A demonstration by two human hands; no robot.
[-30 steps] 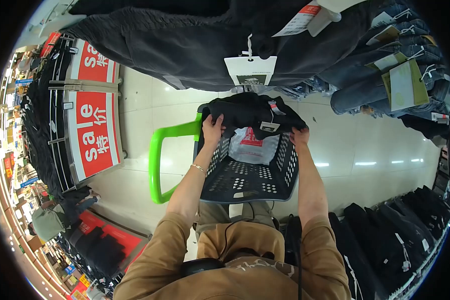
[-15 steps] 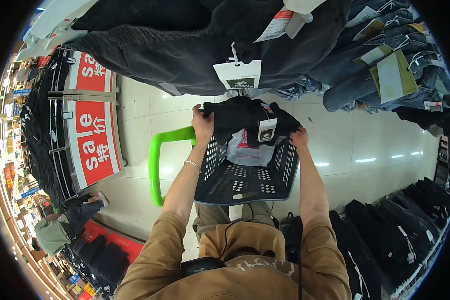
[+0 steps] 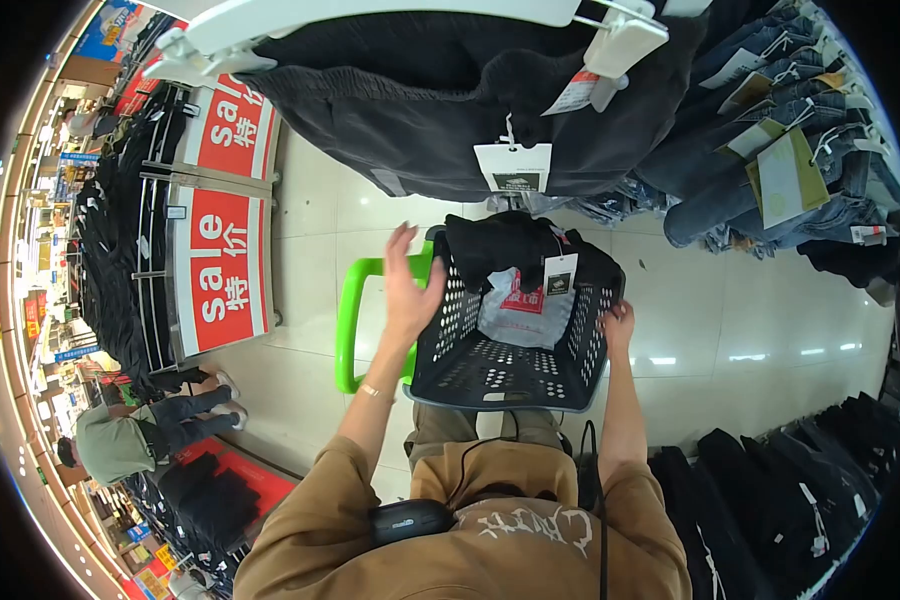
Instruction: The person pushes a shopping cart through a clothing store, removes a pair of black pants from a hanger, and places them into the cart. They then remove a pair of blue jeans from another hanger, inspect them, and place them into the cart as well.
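Note:
My left hand is raised beside the left wall of a black perforated shopping basket, its fingers apart and nothing in them. On the opposite side, the bent fingers of my right hand grip the basket's right rim. A folded black garment lies across the far end of the basket, with a white and dark tag hanging from it. Partly under the garment sits a clear plastic bag with red print. The basket's green handle stands out to the left.
Black trousers hang on a white hanger just ahead. Jeans with tags hang at the far right, and dark trousers at the lower right. Red sale signs front a rack on the left. Another person stands at the lower left.
My left hand has let go of the black garment and opened. The right hand has moved down from the garment to the basket's rim. The garment now rests lower in the basket.

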